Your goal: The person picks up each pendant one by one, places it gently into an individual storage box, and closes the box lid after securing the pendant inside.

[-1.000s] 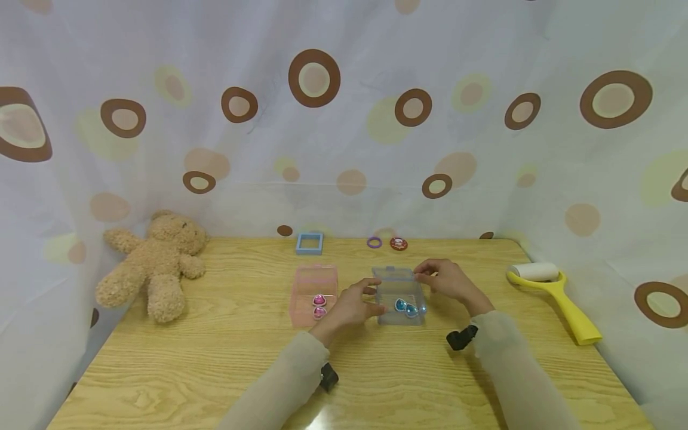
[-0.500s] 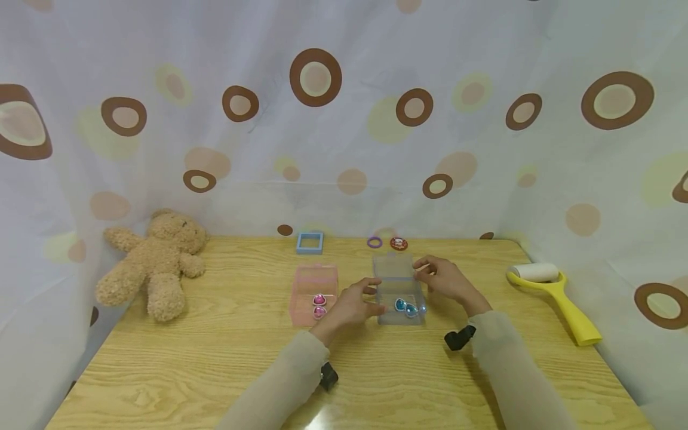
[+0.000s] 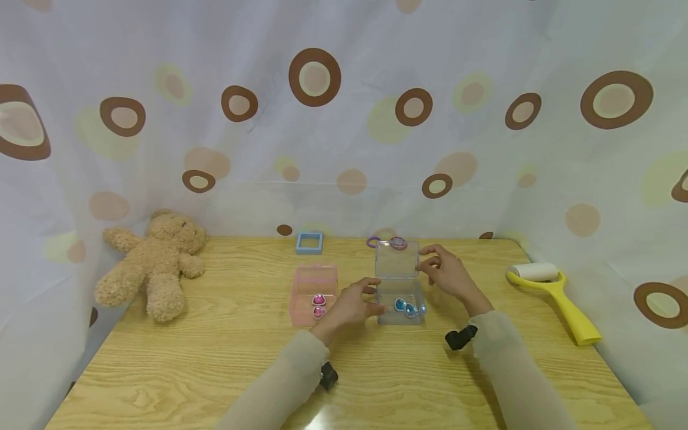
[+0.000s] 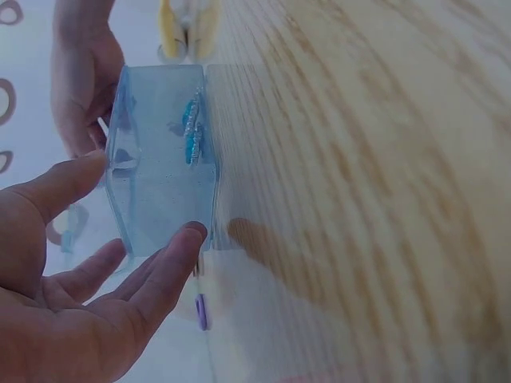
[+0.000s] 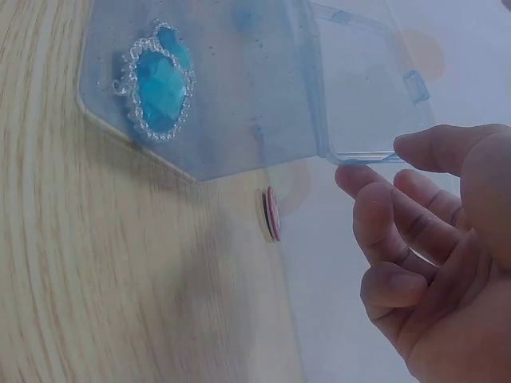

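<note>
A clear bluish plastic box [image 3: 400,292] stands at mid-table, its hinged lid [image 3: 398,260] raised roughly upright at the back. Inside lie two blue gem ornaments [image 3: 405,307] edged with clear beads, seen larger as a blue gem [image 5: 160,92] in the right wrist view. My left hand [image 3: 352,304] holds the box's left side, thumb and fingers spread along it; the left wrist view shows this hand [image 4: 88,303] at the box's end. With my right hand [image 3: 448,278], I pinch the lid's right edge between thumb [image 5: 435,150] and fingers.
Left of my left hand is an open pink box [image 3: 301,304] with two pink gem ornaments [image 3: 319,306]. Behind are a blue square frame [image 3: 309,251], a purple ring [image 3: 371,242] and a red disc [image 3: 398,243]. A teddy bear [image 3: 161,257] and yellow-handled roller [image 3: 570,310] flank the table.
My right hand has swung the bluish box's lid up from lying back to roughly upright, moving slightly up with it. My left hand has stayed at the box's left side.
</note>
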The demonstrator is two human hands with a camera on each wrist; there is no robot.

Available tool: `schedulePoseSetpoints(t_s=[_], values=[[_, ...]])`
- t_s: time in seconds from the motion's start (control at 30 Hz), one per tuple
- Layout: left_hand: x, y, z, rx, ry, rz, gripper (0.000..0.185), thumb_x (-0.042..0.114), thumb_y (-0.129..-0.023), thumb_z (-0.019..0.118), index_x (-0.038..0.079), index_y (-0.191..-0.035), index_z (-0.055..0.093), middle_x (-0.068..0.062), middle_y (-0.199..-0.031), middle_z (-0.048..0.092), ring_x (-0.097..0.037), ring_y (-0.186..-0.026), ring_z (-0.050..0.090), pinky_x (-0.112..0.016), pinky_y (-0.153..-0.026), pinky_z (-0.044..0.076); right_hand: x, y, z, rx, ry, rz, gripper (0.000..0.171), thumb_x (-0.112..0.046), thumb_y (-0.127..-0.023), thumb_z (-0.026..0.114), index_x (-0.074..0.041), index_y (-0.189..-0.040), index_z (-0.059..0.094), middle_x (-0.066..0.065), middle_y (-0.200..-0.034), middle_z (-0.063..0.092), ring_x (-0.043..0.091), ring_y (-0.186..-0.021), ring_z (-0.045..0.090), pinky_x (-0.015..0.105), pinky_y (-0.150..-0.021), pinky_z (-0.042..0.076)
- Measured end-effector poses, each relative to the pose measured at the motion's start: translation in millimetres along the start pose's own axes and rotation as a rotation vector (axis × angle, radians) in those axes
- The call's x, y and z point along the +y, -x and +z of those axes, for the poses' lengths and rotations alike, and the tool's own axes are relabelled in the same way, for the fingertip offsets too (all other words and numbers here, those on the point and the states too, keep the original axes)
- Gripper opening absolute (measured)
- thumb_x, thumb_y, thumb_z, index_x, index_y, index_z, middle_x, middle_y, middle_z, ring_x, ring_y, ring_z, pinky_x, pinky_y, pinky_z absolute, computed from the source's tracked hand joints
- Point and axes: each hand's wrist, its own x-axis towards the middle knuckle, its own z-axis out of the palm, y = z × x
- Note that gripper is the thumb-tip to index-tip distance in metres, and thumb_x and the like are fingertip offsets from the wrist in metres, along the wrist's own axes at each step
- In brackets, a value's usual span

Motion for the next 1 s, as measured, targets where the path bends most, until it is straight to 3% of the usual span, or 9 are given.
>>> schedulePoseSetpoints(t_s=[0.3, 0.53, 0.63, 0.87, 1.0], values=[[0.8, -0.4, -0.2, -0.003, 0.008, 0.007, 0.063, 0.022, -0.091, 0.075, 0.013, -0.147, 0.048, -0.017, -0.142, 0.058, -0.038, -0.131, 0.055, -0.052, -0.108, 0.046, -3, 8, -7, 0.003, 0.012, -0.037, 0.033, -0.032, -0.106, 0.050, -0.010, -0.127, 0.061, 0.020, -0.112, 0.066, 0.035, -0.076, 0.062, 0.032, -0.060, 0.047], [-0.4, -2.0, -0.3, -0.003, -0.006, 0.000, 0.063, 0.022, -0.090, 0.075, 0.013, -0.147, 0.049, -0.017, -0.139, 0.059, -0.038, -0.128, 0.056, -0.052, -0.106, 0.048, -9, 15, -15, -0.059, -0.178, -0.018, 0.049, -0.039, -0.109, 0.036, 0.001, -0.121, 0.062, 0.019, -0.101, 0.067, 0.020, -0.071, 0.059, 0.029, -0.059, 0.046], [-0.3, -2.3, -0.3, -0.006, -0.006, -0.002, 0.063, 0.022, -0.090, 0.076, 0.014, -0.147, 0.049, -0.017, -0.138, 0.059, -0.037, -0.126, 0.057, -0.051, -0.105, 0.048, -9, 17, -17, -0.089, -0.203, -0.008, 0.052, -0.039, -0.110, 0.034, 0.004, -0.118, 0.062, 0.019, -0.101, 0.067, 0.018, -0.070, 0.060, 0.027, -0.055, 0.043], [1.0, -1.0, -1.0, -0.001, 0.002, -0.002, 0.064, 0.022, -0.090, 0.076, 0.013, -0.147, 0.049, -0.017, -0.136, 0.061, -0.036, -0.123, 0.059, -0.050, -0.103, 0.049, -9, 21, -21, -0.175, -0.151, 0.003, 0.048, -0.041, -0.109, 0.037, -0.002, -0.116, 0.066, 0.020, -0.103, 0.068, 0.018, -0.071, 0.060, 0.025, -0.052, 0.039], [0.8, -0.3, -1.0, 0.001, 0.011, -0.007, 0.063, 0.022, -0.090, 0.076, 0.013, -0.147, 0.049, -0.016, -0.135, 0.061, -0.035, -0.122, 0.059, -0.050, -0.103, 0.049, -6, 24, -21, -0.227, -0.121, -0.023, 0.040, -0.037, -0.107, 0.045, -0.004, -0.117, 0.066, 0.018, -0.104, 0.067, 0.020, -0.073, 0.060, 0.033, -0.061, 0.049]])
